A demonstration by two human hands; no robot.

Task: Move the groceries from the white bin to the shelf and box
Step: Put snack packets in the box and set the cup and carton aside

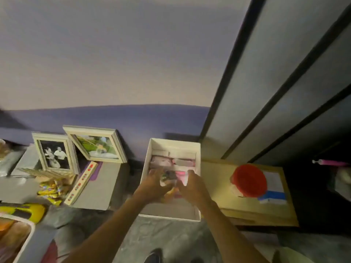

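Observation:
An open white box (147, 168) stands on the floor against the wall, with pink and white packets (167, 161) lying in its far half. Both my hands reach into it. My left hand (154, 184) and my right hand (191, 186) together hold a clear packet of groceries (169, 178) between them, low inside the box; the packet is blurred. The corner of the white bin (28, 227) shows at the bottom left with brownish goods inside. The dark shelf unit (284, 92) rises on the right.
Two framed pictures (55, 153) lean against the wall on grey cartons (102, 179) at the left, with yellow snack packets (51, 190) and a long striped box beside them. A cardboard box (218, 177) bearing a red lid (249, 180) sits right of the white box.

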